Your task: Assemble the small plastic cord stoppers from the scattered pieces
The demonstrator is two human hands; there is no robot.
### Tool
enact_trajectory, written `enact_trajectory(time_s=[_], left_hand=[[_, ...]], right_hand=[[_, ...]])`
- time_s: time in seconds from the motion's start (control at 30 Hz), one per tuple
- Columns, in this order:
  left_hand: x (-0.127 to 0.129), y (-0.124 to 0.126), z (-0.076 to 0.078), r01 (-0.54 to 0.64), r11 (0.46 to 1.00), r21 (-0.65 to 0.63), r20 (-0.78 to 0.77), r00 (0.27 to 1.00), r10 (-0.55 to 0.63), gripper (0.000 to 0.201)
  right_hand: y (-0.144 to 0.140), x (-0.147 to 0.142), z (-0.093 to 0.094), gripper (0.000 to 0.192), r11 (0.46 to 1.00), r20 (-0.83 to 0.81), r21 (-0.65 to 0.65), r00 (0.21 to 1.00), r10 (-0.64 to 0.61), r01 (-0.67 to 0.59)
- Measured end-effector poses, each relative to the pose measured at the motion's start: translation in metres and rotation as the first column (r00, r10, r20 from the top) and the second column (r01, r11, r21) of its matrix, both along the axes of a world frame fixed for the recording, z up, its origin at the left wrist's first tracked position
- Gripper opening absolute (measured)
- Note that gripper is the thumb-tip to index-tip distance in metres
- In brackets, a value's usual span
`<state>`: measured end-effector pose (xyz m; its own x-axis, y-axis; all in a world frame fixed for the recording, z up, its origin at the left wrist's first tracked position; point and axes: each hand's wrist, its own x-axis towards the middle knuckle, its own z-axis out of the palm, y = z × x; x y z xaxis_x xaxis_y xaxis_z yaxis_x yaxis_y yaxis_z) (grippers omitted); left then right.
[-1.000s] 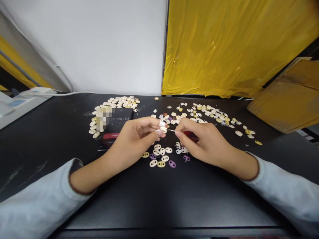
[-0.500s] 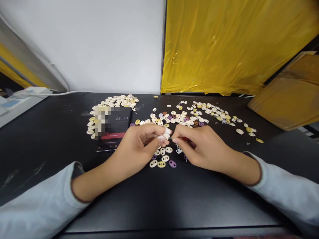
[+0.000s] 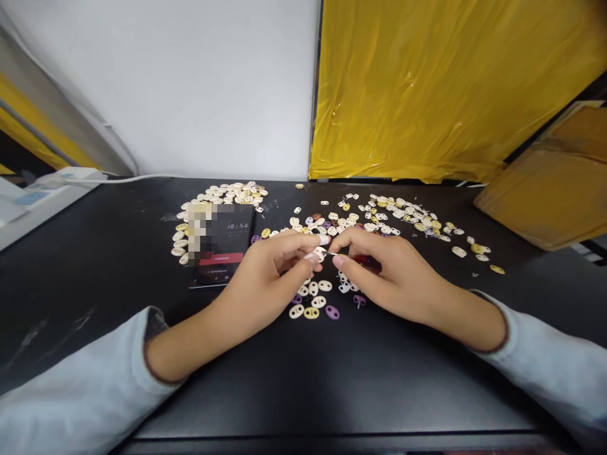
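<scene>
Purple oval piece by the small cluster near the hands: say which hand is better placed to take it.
Probably the right hand: the purple oval piece lies just below it, though it holds a red-handled tool.

Small workshop: black bench [image 3: 332,379] w/ heaps of plastic parts [image 3: 398,218], yellow sheeting [image 3: 450,88]

We see cream, yellow and purple beads [image 3: 315,297] on a black tabletop [image 3: 308,379], glossy yellow sheeting [image 3: 450,88] upper right, a white wall [image 3: 190,82] upper left, pale grey sleeves [image 3: 71,392].
</scene>
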<state>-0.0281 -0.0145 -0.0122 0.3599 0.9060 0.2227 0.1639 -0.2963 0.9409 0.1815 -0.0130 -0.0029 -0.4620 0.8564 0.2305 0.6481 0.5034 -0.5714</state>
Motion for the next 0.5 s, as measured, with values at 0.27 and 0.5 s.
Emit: enact_trajectory(time_s=[0.27,0.5], left_hand=[[0.0036,-0.0020,0.0030,0.063,0.997,-0.049,0.013,0.998,-0.062,0.017],[0.0015,-0.0007,0.0061,-0.005,1.000,0.001,-0.067,0.998,0.005,0.014]], right_hand=[[0.0000,-0.0025,-0.0011,0.012,1.000,-0.166,0.003,0.986,0.014,-0.014],[0.0038,-0.0030,-0.0006,0.014,0.999,-0.193,-0.033,0.981,0.005,-0.012]])
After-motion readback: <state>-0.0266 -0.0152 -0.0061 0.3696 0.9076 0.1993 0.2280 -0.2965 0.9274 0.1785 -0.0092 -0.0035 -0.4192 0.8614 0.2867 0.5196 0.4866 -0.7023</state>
